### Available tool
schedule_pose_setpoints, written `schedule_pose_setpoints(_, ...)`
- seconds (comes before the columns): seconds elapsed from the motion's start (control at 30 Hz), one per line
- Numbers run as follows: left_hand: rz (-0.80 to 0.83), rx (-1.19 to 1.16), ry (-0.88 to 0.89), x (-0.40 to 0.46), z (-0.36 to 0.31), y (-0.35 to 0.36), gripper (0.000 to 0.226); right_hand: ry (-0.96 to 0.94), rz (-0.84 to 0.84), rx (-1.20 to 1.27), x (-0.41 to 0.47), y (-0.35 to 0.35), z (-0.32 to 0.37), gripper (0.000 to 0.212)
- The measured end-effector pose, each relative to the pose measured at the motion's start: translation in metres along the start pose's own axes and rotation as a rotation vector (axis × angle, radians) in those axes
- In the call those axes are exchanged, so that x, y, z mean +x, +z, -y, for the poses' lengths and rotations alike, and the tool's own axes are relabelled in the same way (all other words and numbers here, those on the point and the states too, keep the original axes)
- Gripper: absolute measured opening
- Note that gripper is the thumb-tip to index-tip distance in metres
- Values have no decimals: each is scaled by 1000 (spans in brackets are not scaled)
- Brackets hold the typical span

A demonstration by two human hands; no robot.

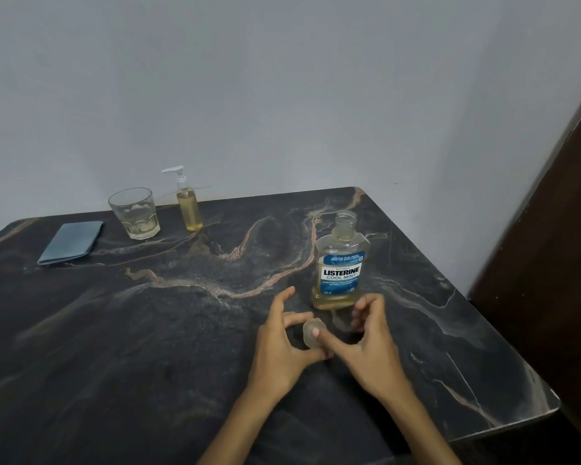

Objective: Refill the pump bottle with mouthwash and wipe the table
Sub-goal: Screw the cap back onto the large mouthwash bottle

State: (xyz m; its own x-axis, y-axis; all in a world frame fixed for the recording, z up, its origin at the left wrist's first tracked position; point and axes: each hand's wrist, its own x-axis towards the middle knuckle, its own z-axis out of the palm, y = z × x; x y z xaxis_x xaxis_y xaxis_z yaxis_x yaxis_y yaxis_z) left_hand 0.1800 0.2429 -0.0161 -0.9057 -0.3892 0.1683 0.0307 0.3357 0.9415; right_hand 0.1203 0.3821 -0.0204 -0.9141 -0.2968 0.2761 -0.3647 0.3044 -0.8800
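Both hands sit close together on the near middle of the dark marbled desk (148,330). The left hand (282,350) holds a small clear cap (314,332) between its thumb and fingers, with its forefinger stretched out toward the mouthwash bottle. The right hand (369,344) lies just beside it, its thumb touching the cap and its other fingers loosely curled around nothing.

The mouthwash bottle (341,263) stands upright just beyond the hands, its neck open, with pale yellow liquid only in its lowest part.

Well apart, at the far left edge, the pump bottle (188,204) stands upright with its pump on, about two-thirds full of yellowish liquid. Just beside it stands a glass (135,213) with a little liquid at the bottom. A folded blue cloth (71,241) lies flat left of the glass.
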Motion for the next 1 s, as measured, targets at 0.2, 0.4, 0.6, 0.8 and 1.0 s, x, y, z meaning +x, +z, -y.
schedule_pose_setpoints(0.2, 300, 75, -99, -2, -8, -32, 126, -73, 143, -204, -3, -2, 10, 52)
schedule_pose_setpoints(0.4, 261, -175, -153, 11, -14, -51, 81, -129, 186, -315, -1, 0, 10, 40)
schedule_pose_setpoints(0.6, 139, -222, -95, 43, -4, -25, 37, -97, 136, -213, -1, -1, 11, 35)
schedule_pose_setpoints(0.8, 236, -245, -46, 65, -4, 0, 58, -94, -27, 14, -2, -3, 9, 39)
schedule_pose_setpoints(1.0, 195, -212, 12, 69, -3, 16, 46, 19, -106, 209, 1, -4, 4, 48)
